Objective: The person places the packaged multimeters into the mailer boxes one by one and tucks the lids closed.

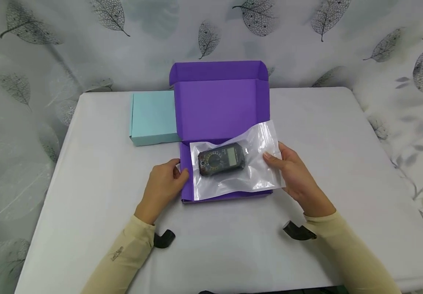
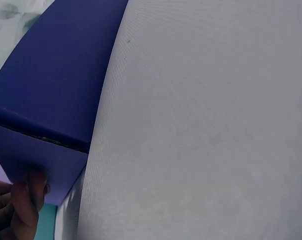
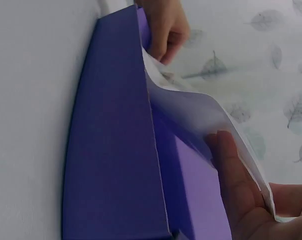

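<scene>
An open purple box [image 1: 216,110] stands on the table with its lid raised at the back. Over its tray lies a shiny white-backed plastic bag [image 1: 259,143], and a dark multimeter [image 1: 221,159] appears to show through the bag's clear front. My right hand [image 1: 296,175] pinches the bag's right edge, thumb on top and fingers [image 3: 233,172] underneath, keeping that side raised above the box. At the box's left wall, my left hand [image 1: 163,183] grips the edge between thumb and fingers. In the left wrist view, curled fingers [image 2: 28,200] touch the purple side.
A closed light-teal box [image 1: 154,116] sits behind my left hand, against the purple box's left side. The white-covered table [image 1: 101,163] extends to both sides. Leaf-patterned fabric [image 1: 152,45] hangs behind it. Black wrist-camera mounts [image 1: 299,231] jut from the sleeves.
</scene>
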Demonstrator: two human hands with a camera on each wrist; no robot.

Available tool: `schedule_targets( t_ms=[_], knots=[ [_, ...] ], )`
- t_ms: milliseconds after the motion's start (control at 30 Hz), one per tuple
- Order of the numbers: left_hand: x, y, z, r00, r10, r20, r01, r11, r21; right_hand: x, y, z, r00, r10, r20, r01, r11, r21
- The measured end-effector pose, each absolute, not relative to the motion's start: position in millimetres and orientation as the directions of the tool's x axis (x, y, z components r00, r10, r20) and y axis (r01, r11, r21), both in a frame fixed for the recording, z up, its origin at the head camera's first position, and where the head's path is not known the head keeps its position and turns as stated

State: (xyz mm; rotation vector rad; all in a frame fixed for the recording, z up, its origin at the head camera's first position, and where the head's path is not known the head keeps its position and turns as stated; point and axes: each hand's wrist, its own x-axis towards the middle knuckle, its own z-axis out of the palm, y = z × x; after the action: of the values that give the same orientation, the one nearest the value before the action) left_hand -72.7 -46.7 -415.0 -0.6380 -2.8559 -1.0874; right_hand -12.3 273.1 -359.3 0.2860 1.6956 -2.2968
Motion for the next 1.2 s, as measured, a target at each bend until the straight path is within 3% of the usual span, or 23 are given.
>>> schedule_targets(
  t_ms=[400, 667, 800, 900, 1000, 1067, 1200],
  knots=[
    [-73.9, -38.9, -418.2, -0.897, 0.380, 0.223, 0.435, 0.683, 0.586, -22.3, 255.4, -367.0, -0.957, -0.024, -0.290, 0.291, -0.011, -0.957],
    [-74.1, -41.9, -419.0, -0.898, 0.368, 0.242, 0.437, 0.681, 0.587, -31.1, 239.8, -376.2, -0.940, 0.009, -0.342, 0.342, 0.016, -0.940],
    [-73.9, -42.5, -419.4, -0.897, 0.361, 0.254, 0.440, 0.682, 0.584, -33.7, 228.6, -386.3, -0.987, 0.057, -0.152, 0.162, 0.299, -0.940],
    [-73.2, -42.4, -419.1, -0.898, 0.360, 0.254, 0.439, 0.679, 0.589, -34.6, 222.6, -394.0, -0.996, 0.044, 0.074, -0.038, 0.542, -0.839],
    [-73.1, -42.5, -419.0, -0.897, 0.363, 0.252, 0.440, 0.677, 0.590, -35.0, 219.5, -398.7, -0.977, -0.002, 0.215, -0.161, 0.671, -0.724],
    [-73.5, -42.8, -418.8, -0.896, 0.365, 0.254, 0.443, 0.678, 0.587, -34.8, 218.6, -399.4, -0.976, -0.022, 0.218, -0.172, 0.689, -0.704],
    [-74.1, -42.3, -418.9, -0.896, 0.363, 0.255, 0.442, 0.680, 0.584, -34.6, 219.4, -397.2, -0.996, -0.012, 0.092, -0.077, 0.666, -0.742]
  ],
)
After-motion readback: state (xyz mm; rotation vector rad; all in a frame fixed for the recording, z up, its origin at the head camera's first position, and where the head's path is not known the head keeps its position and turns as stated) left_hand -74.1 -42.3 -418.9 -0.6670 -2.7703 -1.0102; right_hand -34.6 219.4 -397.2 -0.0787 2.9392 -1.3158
